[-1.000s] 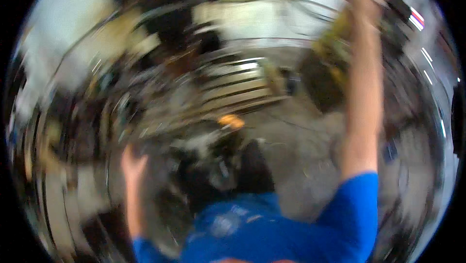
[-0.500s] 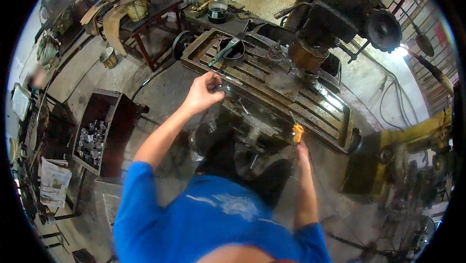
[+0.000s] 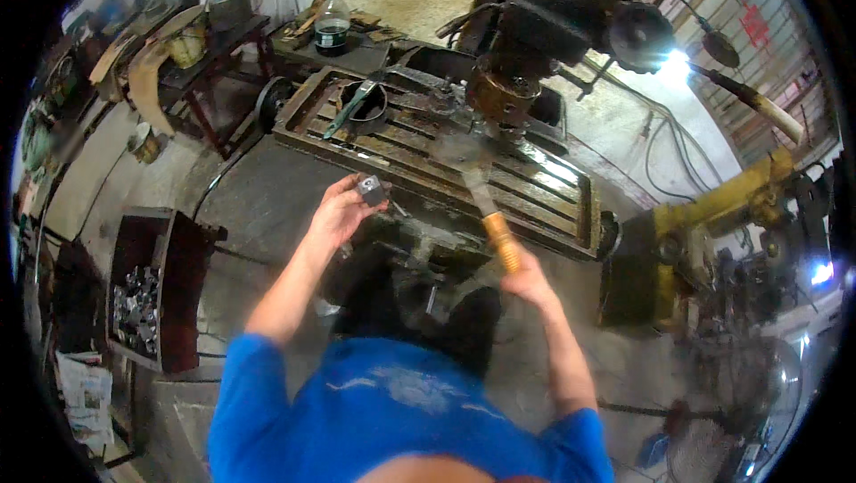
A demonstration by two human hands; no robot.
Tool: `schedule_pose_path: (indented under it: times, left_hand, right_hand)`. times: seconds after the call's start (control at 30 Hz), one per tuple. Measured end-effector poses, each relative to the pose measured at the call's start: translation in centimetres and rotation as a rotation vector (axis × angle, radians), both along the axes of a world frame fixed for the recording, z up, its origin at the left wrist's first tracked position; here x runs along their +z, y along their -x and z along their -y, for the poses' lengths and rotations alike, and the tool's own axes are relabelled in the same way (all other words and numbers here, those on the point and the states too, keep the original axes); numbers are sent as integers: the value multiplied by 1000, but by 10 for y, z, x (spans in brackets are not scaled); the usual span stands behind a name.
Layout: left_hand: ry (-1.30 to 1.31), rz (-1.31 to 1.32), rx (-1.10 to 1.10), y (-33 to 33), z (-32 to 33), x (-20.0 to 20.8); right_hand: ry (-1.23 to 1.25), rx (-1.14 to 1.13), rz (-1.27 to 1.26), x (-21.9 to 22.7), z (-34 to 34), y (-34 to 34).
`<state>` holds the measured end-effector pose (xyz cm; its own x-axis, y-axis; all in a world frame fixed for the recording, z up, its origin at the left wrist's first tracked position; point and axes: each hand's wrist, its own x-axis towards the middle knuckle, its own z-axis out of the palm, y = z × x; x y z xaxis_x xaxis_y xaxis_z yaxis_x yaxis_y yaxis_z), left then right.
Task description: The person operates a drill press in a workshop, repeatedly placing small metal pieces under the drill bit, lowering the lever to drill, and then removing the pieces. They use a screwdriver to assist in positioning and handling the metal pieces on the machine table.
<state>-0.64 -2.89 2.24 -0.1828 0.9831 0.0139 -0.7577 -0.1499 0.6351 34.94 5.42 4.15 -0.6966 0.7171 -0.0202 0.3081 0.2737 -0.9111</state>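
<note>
My left hand [image 3: 335, 217] is closed on a small dark metal block [image 3: 371, 189], held up before the near edge of the machine table, fingertips around its sides. A light patch shows on the block's upper face. On the right, my right hand [image 3: 528, 280] wraps round the yellow handle of a flat file [image 3: 503, 242]. Its blade points up and left over the slotted machine table [image 3: 419, 181] and is somewhat blurred. Block and file are apart. A round black pan [image 3: 374, 114] sits on the table's left part, with a green-handled brush [image 3: 348, 112] lying across its rim.
A milling machine's head and brown spindle [image 3: 501, 95] hang over the table. To the left stands a wooden box [image 3: 183, 296] with many metal blocks [image 3: 136, 309]. A bottle of dark liquid [image 3: 332, 24] stands behind. Yellow machinery [image 3: 637, 260] is at right; a lamp [image 3: 675, 66] shines.
The view has swung right, so the surroundings sit further left. My left hand has turned, exposing the block. My right hand has moved up and inward, bringing the file's blade into view.
</note>
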Motion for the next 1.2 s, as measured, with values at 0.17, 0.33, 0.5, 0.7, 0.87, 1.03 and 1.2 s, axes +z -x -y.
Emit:
schedule_pose_path:
  times: [0.17, 0.33, 0.5, 0.7, 0.87, 1.03, 1.2]
  left_hand:
    - [3, 141, 4, -10, -4, -29]
    - [99, 282, -8, -12, 6, -42]
    - [228, 172, -9, -9, 12, -46]
    - [263, -402, 2, -12, -5, -27]
    - [-133, -1340, -7, -35, -57, 9]
    - [-382, -1816, 40, -56, -123, 30]
    - [-358, -1923, 60, -65, -193, 31]
  right_hand:
    - [-405, -128, 718, 43, 22, 43]
    - [-679, -190, 887, 51, -27, 64]
    - [-597, -383, 817, 49, -87, 98]
    - [-215, 47, 653, 62, -23, 65]
    - [-250, 127, 555, 76, 30, 17]
    - [-166, -39, 541, 88, 27, -6]
    - [-95, -189, 297, 64, -10, -17]
